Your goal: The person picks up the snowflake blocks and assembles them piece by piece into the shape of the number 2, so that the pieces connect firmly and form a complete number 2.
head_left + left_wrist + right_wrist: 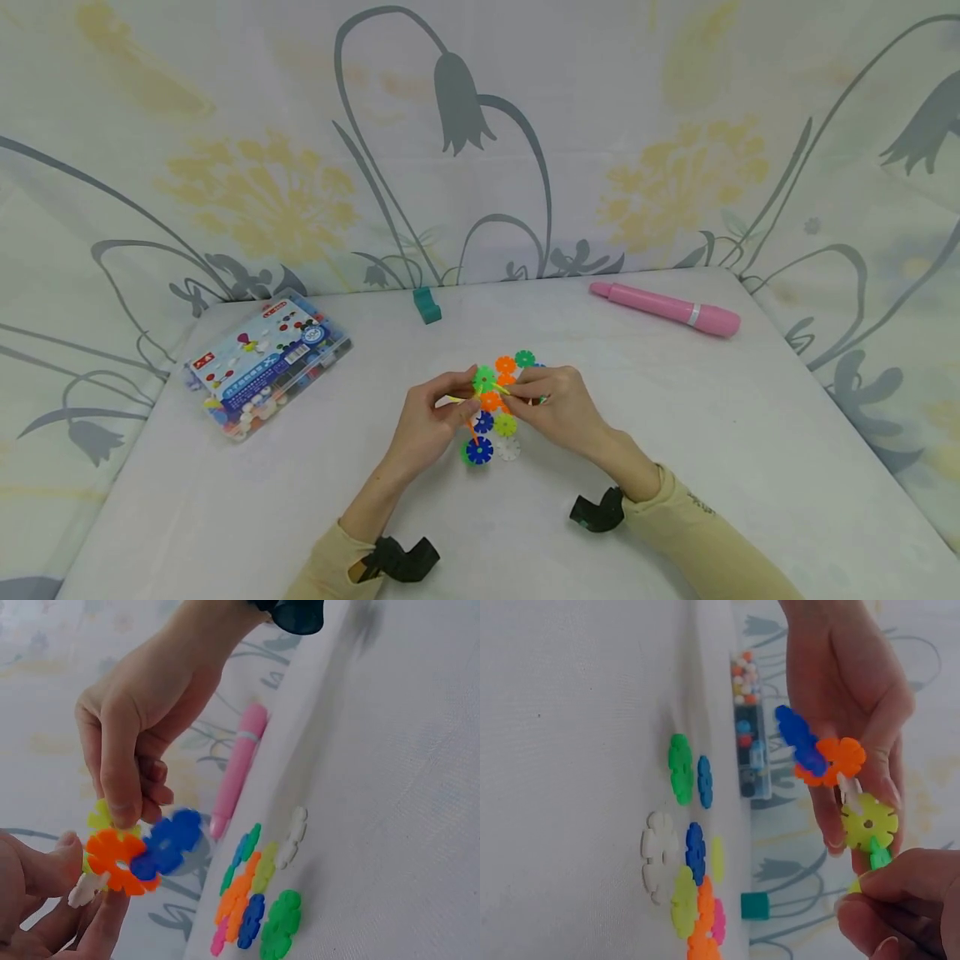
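Both hands hold a small cluster of snowflake-shaped plastic discs (486, 382) just above the white table (750, 433). My left hand (457, 404) pinches it from the left and my right hand (525, 392) pinches it from the right. In the left wrist view the cluster (112, 859) shows orange, blue, yellow and white discs, with the right hand (124, 802) above it and the left hand (67, 877) below. The right wrist view shows the same cluster (840, 757), the left hand (840, 825) behind it, and the right hand (877, 889) pinching a green disc at its lower end.
Several loose discs (480, 450) lie on the table under the hands, also seen as loose discs (255, 900) and loose discs (690, 862). A clear plastic box (266, 362) of pieces sits at the left, a teal block (427, 305) at the back, and a pink marker (663, 310) at the back right.
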